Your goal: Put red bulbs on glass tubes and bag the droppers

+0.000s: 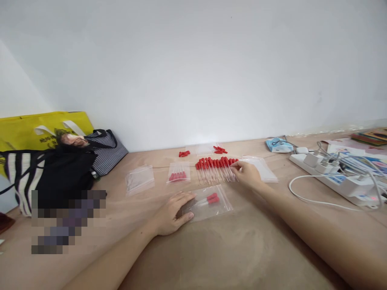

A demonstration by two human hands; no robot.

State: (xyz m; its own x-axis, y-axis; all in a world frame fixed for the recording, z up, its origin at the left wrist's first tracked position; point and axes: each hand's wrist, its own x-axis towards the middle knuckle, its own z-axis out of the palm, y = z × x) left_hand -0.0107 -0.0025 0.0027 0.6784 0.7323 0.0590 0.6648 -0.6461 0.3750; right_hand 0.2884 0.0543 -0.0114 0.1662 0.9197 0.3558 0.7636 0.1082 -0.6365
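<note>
My left hand (173, 213) rests with stretched fingers and thumb apart on the left end of a clear zip bag (199, 214). Inside that bag lie a few droppers (213, 198) with red rubber bulbs and clear stems. Behind it is a row of red-bulbed droppers (211, 164), their stems pointing towards me. At the row's right end my right hand (246, 172) pinches a dropper near its bulb; the fingers partly hide it. Left of the row, another zip bag (179, 166) holds several droppers, bulbs towards me.
Flat clear bags (140, 180) lie further left; white-looking bags (263, 169) are beyond my right hand. Loose red bulbs (184, 154) sit near the wall. A power strip (338, 181) with cables stands right, near a blue mask packet (278, 145). Bags (60, 173) crowd the left side.
</note>
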